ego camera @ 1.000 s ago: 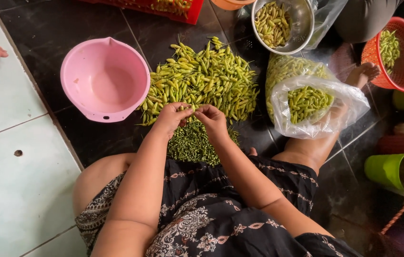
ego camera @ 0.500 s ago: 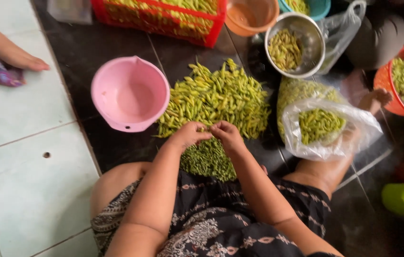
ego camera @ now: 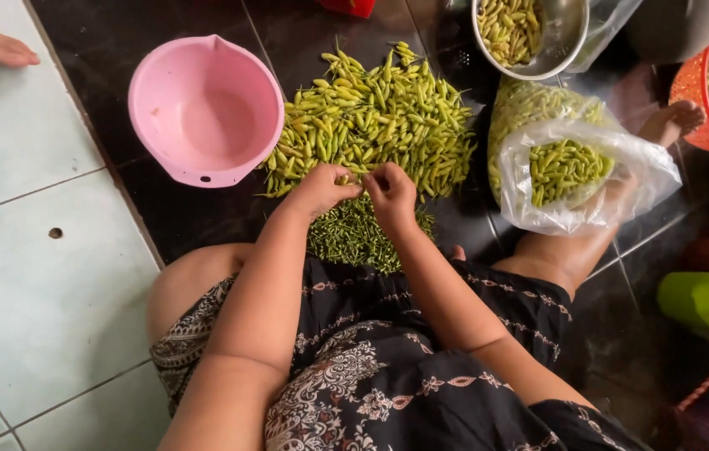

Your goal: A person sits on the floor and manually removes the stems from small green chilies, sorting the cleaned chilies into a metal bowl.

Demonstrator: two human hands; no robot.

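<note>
A single head-worn camera looks steeply down, close over the seated person's lap and forearms, facing the dark floor (ego camera: pixel 187 217) ahead of the knees

Both forearms reach forward, left hand (ego camera: pixel 318 190) and right hand (ego camera: pixel 391 194) nearly touching, fingers curled together.

From my remote seat I log one clear plastic bag (ego camera: pixel 588 188) on the dark floor at right, crumpled, mouth open, holding green-yellow chillies; it lies against the seated person's lower leg; a second clear plastic bag (ego camera: pixel 613 25) shows at the top edge, just beside the steel bowl (ego camera: pixel 567 38), its contents not discernible; I see no labels, signs or screens anywhere in view.
</note>
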